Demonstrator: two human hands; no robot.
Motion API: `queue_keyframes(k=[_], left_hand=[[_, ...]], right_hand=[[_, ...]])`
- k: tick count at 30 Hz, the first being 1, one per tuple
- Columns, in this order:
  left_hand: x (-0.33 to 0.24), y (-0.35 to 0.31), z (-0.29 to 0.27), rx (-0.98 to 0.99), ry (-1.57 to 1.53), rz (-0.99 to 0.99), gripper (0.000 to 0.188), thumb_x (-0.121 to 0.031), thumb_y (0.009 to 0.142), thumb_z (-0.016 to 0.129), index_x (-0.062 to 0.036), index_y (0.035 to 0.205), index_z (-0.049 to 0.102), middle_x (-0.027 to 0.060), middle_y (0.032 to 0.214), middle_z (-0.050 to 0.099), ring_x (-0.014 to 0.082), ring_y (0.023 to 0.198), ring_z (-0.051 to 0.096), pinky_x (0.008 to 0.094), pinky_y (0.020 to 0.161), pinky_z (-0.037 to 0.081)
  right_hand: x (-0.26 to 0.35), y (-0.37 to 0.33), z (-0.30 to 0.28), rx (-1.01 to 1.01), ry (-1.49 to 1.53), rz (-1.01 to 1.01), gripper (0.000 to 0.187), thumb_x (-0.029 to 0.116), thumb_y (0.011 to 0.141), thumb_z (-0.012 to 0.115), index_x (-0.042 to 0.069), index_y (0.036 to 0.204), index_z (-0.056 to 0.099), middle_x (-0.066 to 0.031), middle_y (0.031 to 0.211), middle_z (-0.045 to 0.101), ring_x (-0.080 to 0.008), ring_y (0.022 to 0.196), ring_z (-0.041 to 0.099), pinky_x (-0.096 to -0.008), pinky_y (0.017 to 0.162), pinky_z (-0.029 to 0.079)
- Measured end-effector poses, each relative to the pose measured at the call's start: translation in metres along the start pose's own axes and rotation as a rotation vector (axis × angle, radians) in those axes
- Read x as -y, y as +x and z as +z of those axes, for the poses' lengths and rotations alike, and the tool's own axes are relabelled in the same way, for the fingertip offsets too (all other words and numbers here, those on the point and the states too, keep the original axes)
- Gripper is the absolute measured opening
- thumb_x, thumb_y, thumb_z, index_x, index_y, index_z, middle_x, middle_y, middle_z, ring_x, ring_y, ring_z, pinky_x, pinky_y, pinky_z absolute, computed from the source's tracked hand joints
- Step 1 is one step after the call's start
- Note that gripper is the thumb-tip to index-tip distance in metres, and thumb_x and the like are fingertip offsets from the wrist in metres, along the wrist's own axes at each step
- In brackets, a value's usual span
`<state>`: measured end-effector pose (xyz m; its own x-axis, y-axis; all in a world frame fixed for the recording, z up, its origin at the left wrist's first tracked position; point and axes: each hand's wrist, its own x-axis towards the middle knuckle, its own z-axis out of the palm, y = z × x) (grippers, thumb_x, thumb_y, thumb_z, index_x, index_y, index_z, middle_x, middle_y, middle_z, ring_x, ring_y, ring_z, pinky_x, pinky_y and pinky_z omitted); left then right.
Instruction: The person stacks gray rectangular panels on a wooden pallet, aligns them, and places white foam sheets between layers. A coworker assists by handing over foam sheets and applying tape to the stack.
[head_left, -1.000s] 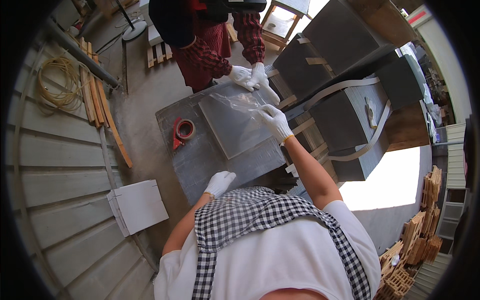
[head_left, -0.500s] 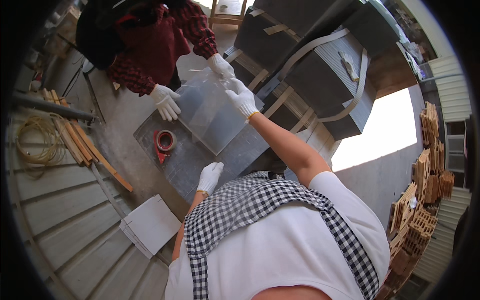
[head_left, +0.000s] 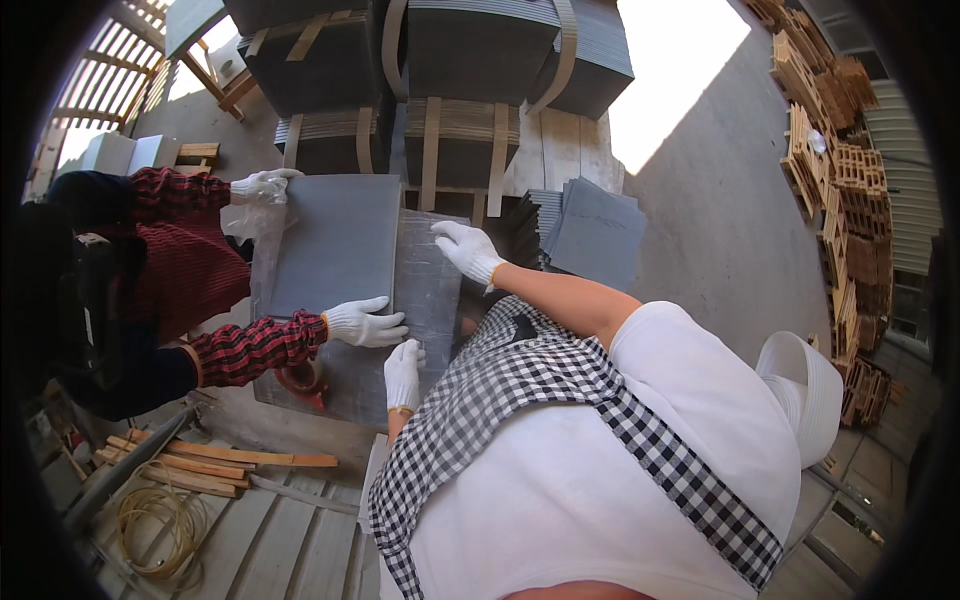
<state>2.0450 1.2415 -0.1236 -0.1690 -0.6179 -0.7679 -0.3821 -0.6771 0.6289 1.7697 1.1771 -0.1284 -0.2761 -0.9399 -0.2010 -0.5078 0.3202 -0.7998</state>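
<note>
Head view, looking down. Right hand (head_left: 467, 250) in white glove lies flat, fingers spread, on far right edge of grey slab (head_left: 345, 250); not gripping. Left hand (head_left: 403, 373), also gloved, rests flat on slab's near edge, beside a co-worker's gloved hand (head_left: 365, 323). Co-worker's other hand (head_left: 262, 185) holds clear plastic film (head_left: 258, 225) at slab's far left corner. Tape roll (head_left: 300, 378) near left. Strapped slab stacks (head_left: 440, 90) crowd far side; open concrete floor (head_left: 720, 230) to the right.
</note>
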Motion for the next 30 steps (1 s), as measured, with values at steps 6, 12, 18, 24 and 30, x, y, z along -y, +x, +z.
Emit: queue_keyframes(k=[6,12,18,24,30], left_hand=[[-0.036,0.016,0.009,0.126,0.115,0.032,0.037,-0.035,0.098,0.058,0.0006,0.104,0.067,0.0049,0.084,0.064,0.0125,0.072,0.057,0.0273,0.067,0.046],[-0.070,0.037,0.030,0.120,0.070,0.044,0.035,-0.033,0.098,0.059,-0.0002,0.105,0.067,0.0021,0.084,0.064,0.0096,0.073,0.055,0.0248,0.065,0.044],[-0.081,0.043,0.061,0.136,0.150,0.040,0.034,-0.031,0.098,0.059,0.0016,0.104,0.068,0.0023,0.084,0.064,0.0100,0.073,0.055,0.0256,0.067,0.045],[-0.090,0.032,0.112,0.097,0.140,-0.063,0.033,-0.028,0.097,0.059,0.0023,0.102,0.069,0.0034,0.083,0.065,0.0107,0.074,0.056,0.0263,0.069,0.046],[-0.103,0.046,0.164,0.257,0.353,-0.163,0.032,-0.026,0.097,0.058,0.0021,0.108,0.067,0.0058,0.088,0.066,0.0132,0.078,0.058,0.0277,0.074,0.047]], right_hand=[[-0.120,-0.111,-0.069,-0.042,-0.059,0.455,0.032,0.027,0.091,0.056,0.009,0.115,0.067,-0.0175,0.111,0.070,-0.0367,0.107,0.064,-0.0427,0.093,0.050],[-0.177,-0.159,-0.111,0.021,-0.037,0.779,0.034,0.027,0.088,0.062,0.010,0.115,0.069,-0.0137,0.097,0.073,-0.0236,0.078,0.070,-0.0370,0.079,0.053],[-0.212,-0.133,-0.122,0.082,0.056,0.774,0.033,0.027,0.087,0.062,0.011,0.114,0.071,-0.0131,0.094,0.073,-0.0234,0.074,0.070,-0.0375,0.074,0.054],[-0.246,-0.108,-0.131,0.039,0.227,0.855,0.030,0.023,0.087,0.063,0.010,0.113,0.071,-0.0095,0.088,0.072,-0.0183,0.068,0.066,-0.0342,0.067,0.053],[-0.322,-0.150,-0.113,-0.153,0.533,1.166,0.028,0.020,0.091,0.063,0.006,0.115,0.068,-0.0044,0.079,0.065,-0.0130,0.058,0.057,-0.0306,0.051,0.045]])
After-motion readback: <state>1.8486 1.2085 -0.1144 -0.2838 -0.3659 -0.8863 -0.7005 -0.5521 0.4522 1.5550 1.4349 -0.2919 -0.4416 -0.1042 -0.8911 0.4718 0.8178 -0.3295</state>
